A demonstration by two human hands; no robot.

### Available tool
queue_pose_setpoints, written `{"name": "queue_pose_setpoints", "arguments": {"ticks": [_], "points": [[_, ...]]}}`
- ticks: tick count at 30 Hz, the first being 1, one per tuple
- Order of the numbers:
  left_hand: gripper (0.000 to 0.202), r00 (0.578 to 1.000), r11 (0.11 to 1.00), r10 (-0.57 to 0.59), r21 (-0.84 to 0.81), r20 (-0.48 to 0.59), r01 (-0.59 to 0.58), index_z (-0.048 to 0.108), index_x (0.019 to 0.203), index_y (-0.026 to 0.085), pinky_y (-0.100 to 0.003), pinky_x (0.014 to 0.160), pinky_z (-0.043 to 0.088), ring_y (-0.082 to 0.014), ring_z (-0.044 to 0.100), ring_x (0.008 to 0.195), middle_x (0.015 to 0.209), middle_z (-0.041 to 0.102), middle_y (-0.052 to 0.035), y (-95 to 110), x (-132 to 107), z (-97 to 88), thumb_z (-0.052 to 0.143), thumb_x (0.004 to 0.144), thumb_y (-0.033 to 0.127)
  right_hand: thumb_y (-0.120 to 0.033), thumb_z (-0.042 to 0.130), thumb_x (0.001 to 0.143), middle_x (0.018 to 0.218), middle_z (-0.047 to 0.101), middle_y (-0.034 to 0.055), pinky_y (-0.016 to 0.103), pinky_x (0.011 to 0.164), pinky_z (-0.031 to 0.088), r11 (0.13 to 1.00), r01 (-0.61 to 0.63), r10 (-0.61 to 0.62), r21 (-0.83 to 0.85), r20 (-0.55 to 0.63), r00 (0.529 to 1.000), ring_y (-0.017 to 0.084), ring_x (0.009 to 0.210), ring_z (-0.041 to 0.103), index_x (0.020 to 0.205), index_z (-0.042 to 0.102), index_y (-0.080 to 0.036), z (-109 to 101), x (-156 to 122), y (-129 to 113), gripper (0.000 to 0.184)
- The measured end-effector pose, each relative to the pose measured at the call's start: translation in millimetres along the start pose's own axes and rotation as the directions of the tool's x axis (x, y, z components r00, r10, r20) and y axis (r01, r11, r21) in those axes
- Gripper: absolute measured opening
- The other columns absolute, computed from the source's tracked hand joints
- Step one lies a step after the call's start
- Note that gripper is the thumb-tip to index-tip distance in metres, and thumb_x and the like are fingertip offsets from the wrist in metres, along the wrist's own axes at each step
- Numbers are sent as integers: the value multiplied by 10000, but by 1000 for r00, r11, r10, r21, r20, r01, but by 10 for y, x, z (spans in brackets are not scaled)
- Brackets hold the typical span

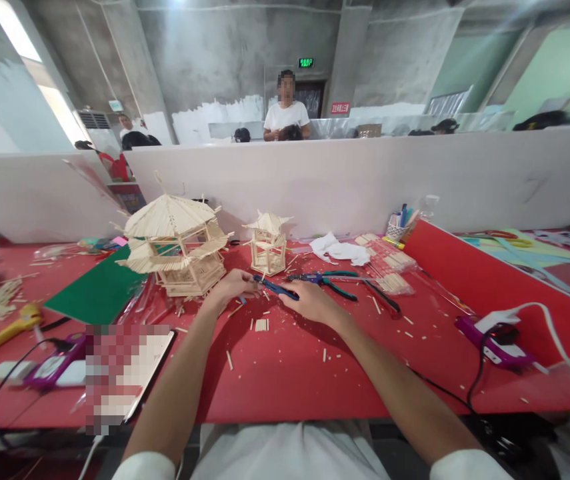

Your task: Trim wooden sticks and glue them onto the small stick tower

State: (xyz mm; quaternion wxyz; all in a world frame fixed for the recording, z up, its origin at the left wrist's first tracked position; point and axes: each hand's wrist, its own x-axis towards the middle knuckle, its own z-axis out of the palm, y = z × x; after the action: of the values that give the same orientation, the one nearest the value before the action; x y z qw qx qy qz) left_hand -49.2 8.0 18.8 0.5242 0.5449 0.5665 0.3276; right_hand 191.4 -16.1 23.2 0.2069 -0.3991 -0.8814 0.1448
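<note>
My right hand (309, 300) is closed round blue-handled cutting pliers (277, 287), whose jaws point left. Close to those jaws, the fingers of my left hand (235, 287) are pinched together on what looks like a thin wooden stick (263, 276), largely hidden by fingers and tool. Just below lies a neat row of short cut sticks (262, 325). Beyond the jaws stands a small pavilion model (268, 257) built of sticks. A larger stick pavilion (179, 250) with a two-tier roof stands behind my left hand. Teal-handled pliers (341, 288) rest beyond my right hand.
A tablet (152, 373) lies by my left forearm. Purple power strips (495, 343) sit at both sides, cords trailing. Behind are white tissue (339, 250), bagged sticks (392, 267) and a pen cup (399, 225). A white partition (315, 180) closes the back; a person (286, 117) stands beyond.
</note>
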Motion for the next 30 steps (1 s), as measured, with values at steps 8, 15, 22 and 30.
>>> {"name": "queue_pose_setpoints", "arguments": {"ticks": [8, 15, 22, 30], "points": [[348, 1000, 1000, 24, 3, -20, -24, 646, 602, 136, -250, 662, 521, -142, 655, 609, 631, 699, -40, -51, 55, 14, 897, 448, 321, -364, 455, 951, 941, 702, 79, 250, 711, 387, 1000, -15, 15, -13, -3, 1000, 194, 824, 623, 1135, 689, -217, -14, 1, -37, 332], [237, 996, 990, 87, 117, -35, -82, 648, 576, 140, -227, 582, 486, -137, 618, 561, 589, 675, -39, -59, 75, -34, 821, 537, 297, -392, 424, 961, 1123, 666, 126, 290, 828, 410, 995, -89, 90, -52, 27, 996, 241, 997, 621, 1187, 633, -183, 17, -3, -38, 372], [87, 976, 918, 215, 347, -23, -194, 654, 619, 143, -217, 508, 426, -143, 592, 529, 570, 657, -33, -155, 123, -81, 668, 614, 228, -450, 448, 917, 1167, 600, 207, 374, 835, 429, 935, -302, 316, -183, 51, 947, 326, 1049, 609, 1178, 547, -124, -3, -28, -107, 429], [181, 969, 931, 240, 296, -58, -213, 657, 679, 143, -223, 523, 439, -147, 598, 561, 637, 683, -46, -77, 74, -46, 699, 628, 312, -437, 519, 846, 1202, 587, 264, 469, 886, 430, 898, -329, 364, -293, 74, 928, 387, 1120, 557, 1232, 535, -67, 116, -74, -166, 535]]}}
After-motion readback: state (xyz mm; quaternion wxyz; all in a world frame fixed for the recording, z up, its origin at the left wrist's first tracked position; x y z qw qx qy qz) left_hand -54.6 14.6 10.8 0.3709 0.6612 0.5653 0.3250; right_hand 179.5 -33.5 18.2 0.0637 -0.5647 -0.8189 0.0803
